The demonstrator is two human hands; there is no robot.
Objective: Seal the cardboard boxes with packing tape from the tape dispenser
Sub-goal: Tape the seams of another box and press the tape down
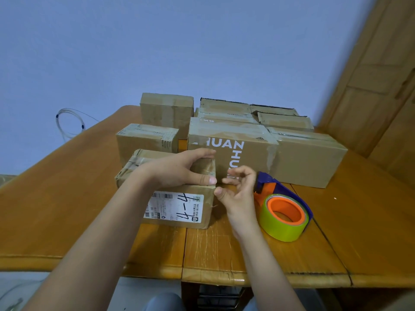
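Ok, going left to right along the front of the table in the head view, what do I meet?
Labelled box with the left hand gripping its top right end → right hand, at the box's right edge → tape dispenser lying on the table.

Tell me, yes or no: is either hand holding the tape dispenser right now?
No. The tape dispenser lies on the table, while the left hand grips the labelled box and the right hand hovers beside it.
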